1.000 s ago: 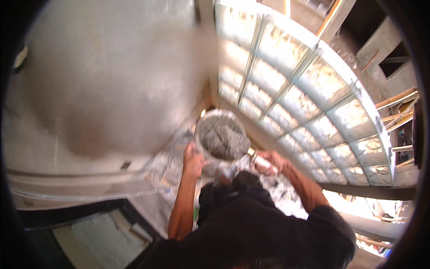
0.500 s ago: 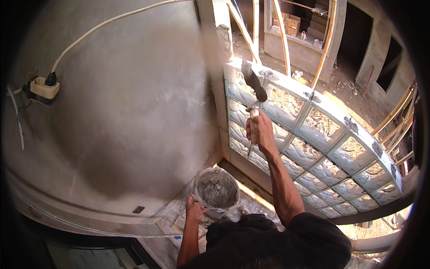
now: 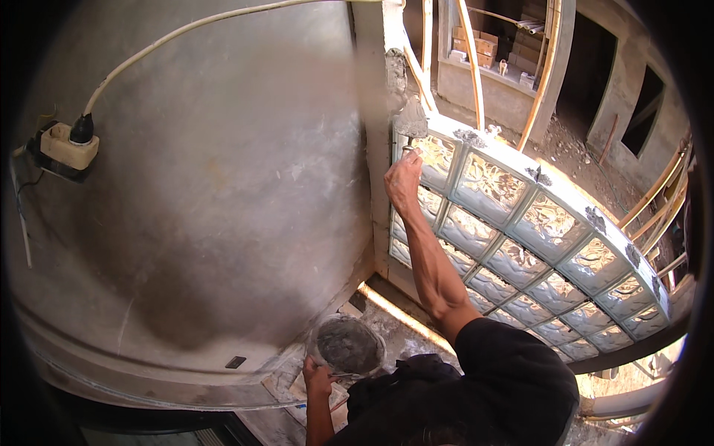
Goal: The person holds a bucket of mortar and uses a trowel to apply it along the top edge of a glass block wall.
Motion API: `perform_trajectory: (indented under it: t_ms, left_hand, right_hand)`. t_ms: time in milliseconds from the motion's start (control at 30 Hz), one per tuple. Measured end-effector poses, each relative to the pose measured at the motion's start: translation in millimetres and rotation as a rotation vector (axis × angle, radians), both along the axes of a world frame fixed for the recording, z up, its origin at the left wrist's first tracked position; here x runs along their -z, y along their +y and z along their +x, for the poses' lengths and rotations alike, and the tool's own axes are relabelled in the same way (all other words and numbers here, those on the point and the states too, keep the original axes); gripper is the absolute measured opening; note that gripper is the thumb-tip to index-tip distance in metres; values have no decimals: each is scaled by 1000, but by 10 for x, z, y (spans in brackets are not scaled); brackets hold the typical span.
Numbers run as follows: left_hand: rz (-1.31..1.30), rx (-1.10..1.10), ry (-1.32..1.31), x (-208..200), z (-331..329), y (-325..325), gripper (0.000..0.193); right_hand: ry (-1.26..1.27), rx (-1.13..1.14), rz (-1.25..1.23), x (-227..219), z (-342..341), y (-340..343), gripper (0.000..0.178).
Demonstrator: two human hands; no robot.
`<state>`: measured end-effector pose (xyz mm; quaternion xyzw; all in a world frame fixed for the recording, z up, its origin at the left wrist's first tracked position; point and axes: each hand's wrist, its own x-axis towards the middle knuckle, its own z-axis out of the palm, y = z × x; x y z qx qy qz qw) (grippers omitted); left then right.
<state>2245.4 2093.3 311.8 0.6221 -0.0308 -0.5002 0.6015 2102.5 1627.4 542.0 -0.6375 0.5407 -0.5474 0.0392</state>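
My right hand (image 3: pixel 404 181) is closed round the handle of a trowel, arm stretched forward. The trowel's blade (image 3: pixel 411 121), grey with mortar, is at the top corner of the glass block wall (image 3: pixel 513 223), close against the upright post (image 3: pixel 375 178). Whether the blade touches the block or the post I cannot tell. Low in front of me, my left hand (image 3: pixel 318 377) grips the near left rim of a bucket (image 3: pixel 381 349). Wet grey mortar (image 3: pixel 346 345) is in the bucket. Dark mortar dabs (image 3: pixel 538 176) sit at intervals along the top of the blocks.
A grey plastered wall (image 3: pixel 230 171) rises on the left, with a power socket (image 3: pixel 68 146) and white cable (image 3: pixel 178 33) on it. Wooden poles (image 3: pixel 474 67) lean beyond the blocks. Farther off, a window opening holds boxes (image 3: pixel 485 48). A dark frame lies at the lower left.
My right hand has moved left and a little up with the trowel, toward the post. The blade has turned its broad face into view. My left hand and the bucket have shifted slightly lower in view.
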Motion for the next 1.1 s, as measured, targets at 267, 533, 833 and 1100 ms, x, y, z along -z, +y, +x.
perform_trajectory:
  t_ms: [267,533,833,1100]
  left_hand:
    - [-34,-41,29,41,137,25,46]
    - [-3,17,42,-81,23,-233,46]
    - [-2,126,71,-173,-138,-511,42]
    - [31,169,4,-85,-186,-589,41]
  right_hand:
    - [156,35,107,42,88,159,73]
    - [276,117,281,-99,-36,308,79]
    - [296,16,324,-210,-250,549,77]
    - [224,-80,271,-210,-526,1207,52]
